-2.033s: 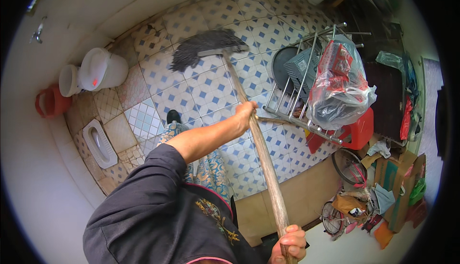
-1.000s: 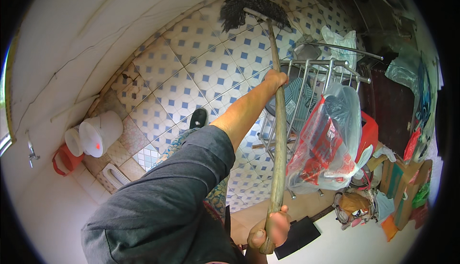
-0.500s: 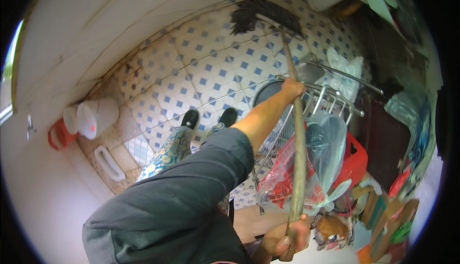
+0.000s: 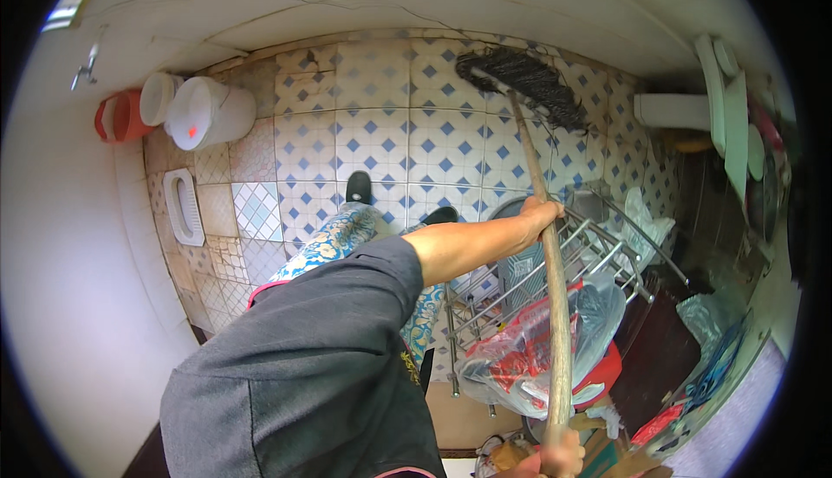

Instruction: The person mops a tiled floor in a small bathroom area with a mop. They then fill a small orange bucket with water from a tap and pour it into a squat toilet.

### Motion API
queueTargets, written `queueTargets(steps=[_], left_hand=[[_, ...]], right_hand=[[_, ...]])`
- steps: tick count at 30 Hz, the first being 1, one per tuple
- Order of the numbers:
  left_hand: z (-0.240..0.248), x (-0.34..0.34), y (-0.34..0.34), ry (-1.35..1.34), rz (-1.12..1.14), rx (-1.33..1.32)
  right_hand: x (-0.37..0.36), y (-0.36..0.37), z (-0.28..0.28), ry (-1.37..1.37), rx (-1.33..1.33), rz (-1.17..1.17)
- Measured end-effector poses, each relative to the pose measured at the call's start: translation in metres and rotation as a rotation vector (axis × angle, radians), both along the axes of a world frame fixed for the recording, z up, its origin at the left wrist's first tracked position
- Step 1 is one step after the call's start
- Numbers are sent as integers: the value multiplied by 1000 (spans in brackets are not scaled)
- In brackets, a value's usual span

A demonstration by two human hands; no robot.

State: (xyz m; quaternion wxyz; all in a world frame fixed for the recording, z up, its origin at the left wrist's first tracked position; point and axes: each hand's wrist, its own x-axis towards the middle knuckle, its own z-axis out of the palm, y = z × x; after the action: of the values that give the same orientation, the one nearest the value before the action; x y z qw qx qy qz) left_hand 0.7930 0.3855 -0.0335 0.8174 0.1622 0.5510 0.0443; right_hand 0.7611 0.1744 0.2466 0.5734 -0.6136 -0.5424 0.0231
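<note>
Blue-and-white diamond-patterned floor tiles (image 4: 407, 144) are covering a small washroom, with a pale wall running along the far edge. A broom (image 4: 548, 244) is stretching from the lower right up toward the far wall, its dark bristle head (image 4: 523, 82) resting on the tiles close to that wall. The left hand (image 4: 539, 215) is wrapping closed around the wooden handle about midway along its length, the arm reaching out straight from a grey sleeve (image 4: 321, 348). The right hand (image 4: 562, 458) is gripping the near end of the same handle at the bottom edge of the view, fingers closed around it, though only partly showing. A wire rack (image 4: 520, 283) is standing just beside the handle on the right, with a clear plastic bag (image 4: 529, 361) of red contents hanging against it. A white bucket (image 4: 208, 112) and a red bucket (image 4: 117, 116) are sitting together in the far left corner, well apart from the broom head. A squat pan (image 4: 184, 205) is lying near the left wall.
</note>
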Motion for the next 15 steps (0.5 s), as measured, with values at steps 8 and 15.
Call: queueTargets(steps=[8,15], left_hand=[[32,-154,56,-58,320,-155],[24,-254,94,-89,452,-172]], right_hand=[[-53,87,40,272,-42,133],[-104,142,43,346,-156,447]])
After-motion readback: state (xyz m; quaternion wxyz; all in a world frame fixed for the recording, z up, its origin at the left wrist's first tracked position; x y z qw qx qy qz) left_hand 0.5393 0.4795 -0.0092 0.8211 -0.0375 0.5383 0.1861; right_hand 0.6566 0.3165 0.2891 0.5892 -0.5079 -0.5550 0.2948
